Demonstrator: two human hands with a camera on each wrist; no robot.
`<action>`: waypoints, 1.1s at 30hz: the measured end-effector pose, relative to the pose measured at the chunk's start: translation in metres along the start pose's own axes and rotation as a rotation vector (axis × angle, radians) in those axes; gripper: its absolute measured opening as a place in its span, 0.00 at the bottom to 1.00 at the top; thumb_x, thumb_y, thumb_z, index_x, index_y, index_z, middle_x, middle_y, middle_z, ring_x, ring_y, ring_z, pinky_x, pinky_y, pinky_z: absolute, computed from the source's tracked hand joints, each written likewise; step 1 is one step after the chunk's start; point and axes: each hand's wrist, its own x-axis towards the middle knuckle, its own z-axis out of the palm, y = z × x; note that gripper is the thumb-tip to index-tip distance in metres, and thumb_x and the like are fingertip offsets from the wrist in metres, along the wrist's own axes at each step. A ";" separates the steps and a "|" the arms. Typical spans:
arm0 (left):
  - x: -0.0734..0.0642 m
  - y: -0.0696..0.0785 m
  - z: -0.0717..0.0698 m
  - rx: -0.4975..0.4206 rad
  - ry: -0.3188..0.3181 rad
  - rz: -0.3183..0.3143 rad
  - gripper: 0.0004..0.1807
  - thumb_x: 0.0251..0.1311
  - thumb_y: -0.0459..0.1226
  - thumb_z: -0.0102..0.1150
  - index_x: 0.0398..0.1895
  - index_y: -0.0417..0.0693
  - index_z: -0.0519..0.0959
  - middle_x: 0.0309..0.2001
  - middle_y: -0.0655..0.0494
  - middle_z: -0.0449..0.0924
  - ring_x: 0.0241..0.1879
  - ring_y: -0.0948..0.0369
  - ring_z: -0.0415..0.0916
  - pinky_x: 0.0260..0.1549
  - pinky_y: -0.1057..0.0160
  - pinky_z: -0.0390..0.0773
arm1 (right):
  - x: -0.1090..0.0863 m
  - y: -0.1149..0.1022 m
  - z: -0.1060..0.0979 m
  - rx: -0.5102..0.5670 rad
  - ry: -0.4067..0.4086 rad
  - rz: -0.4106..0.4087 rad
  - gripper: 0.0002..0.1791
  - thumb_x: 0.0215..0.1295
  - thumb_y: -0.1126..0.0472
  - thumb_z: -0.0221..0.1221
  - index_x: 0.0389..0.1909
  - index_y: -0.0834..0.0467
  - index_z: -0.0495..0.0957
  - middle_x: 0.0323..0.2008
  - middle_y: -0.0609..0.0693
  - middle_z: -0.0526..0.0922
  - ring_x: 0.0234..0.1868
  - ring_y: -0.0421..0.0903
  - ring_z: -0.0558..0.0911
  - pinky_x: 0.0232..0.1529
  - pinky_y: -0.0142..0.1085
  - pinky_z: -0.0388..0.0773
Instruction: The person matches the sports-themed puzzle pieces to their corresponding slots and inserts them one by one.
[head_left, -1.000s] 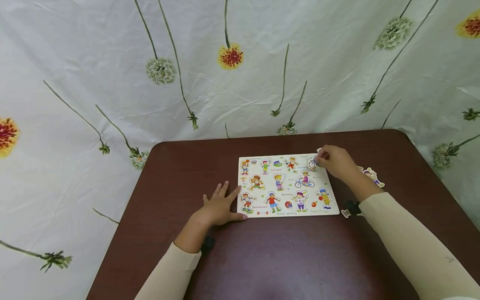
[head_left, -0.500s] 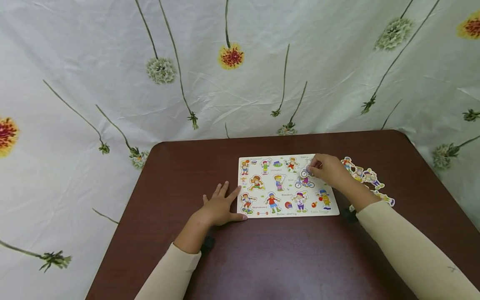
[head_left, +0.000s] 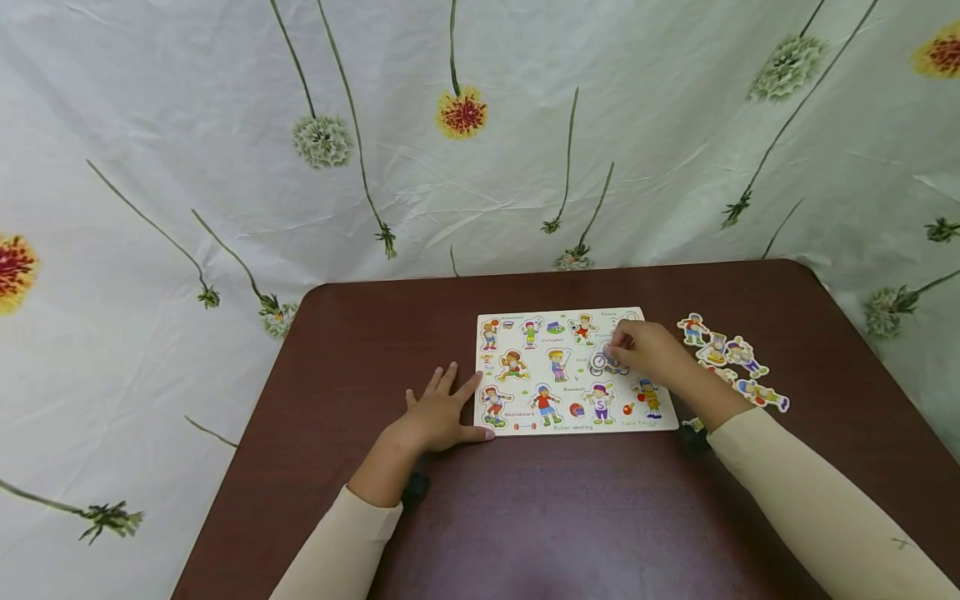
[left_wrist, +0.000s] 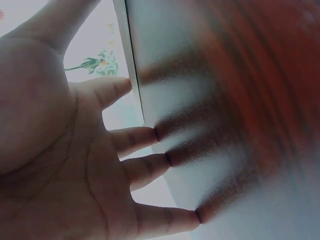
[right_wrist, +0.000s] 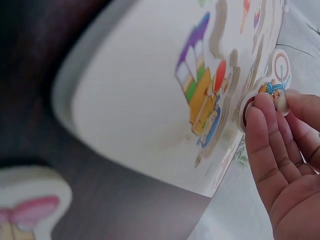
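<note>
A white puzzle board (head_left: 540, 360) printed with children playing sports lies on the dark table. My right hand (head_left: 648, 353) is over its right half, thumb and fingers pinching a bicycle-rider puzzle piece (right_wrist: 274, 82) by its small knob. In the right wrist view the piece is tilted and stands close to the board's surface; whether it touches cannot be told. Beneath the fingers in the head view is the printed bicycle picture, partly covered. My left hand (head_left: 432, 419) rests on the table with fingers spread, thumb and forefinger at the board's left edge.
Several loose puzzle pieces (head_left: 742, 357) shaped like children lie to the right of the board, one partly hidden by the right wrist. The brown table (head_left: 375, 333) has rounded back corners. Behind it hangs a white flowered cloth (head_left: 510, 192).
My right hand has moved from the board's top right corner down and left to the bicycle picture, carrying the bicycle piece. More loose pieces now show beside it. The left hand stays put.
</note>
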 end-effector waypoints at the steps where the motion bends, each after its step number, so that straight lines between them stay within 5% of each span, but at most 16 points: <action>1: 0.000 0.000 0.000 0.001 -0.001 0.000 0.53 0.58 0.64 0.65 0.82 0.65 0.50 0.83 0.42 0.37 0.82 0.41 0.34 0.68 0.21 0.41 | 0.000 0.000 0.001 0.001 -0.007 0.001 0.07 0.70 0.58 0.63 0.34 0.57 0.79 0.29 0.50 0.83 0.29 0.42 0.80 0.31 0.35 0.74; 33: 0.002 -0.002 0.001 -0.005 -0.013 -0.004 0.53 0.57 0.64 0.65 0.82 0.66 0.49 0.83 0.42 0.36 0.82 0.42 0.32 0.68 0.21 0.41 | 0.008 0.002 0.011 -0.062 -0.131 0.035 0.08 0.72 0.58 0.61 0.34 0.57 0.76 0.26 0.50 0.78 0.27 0.44 0.75 0.29 0.35 0.70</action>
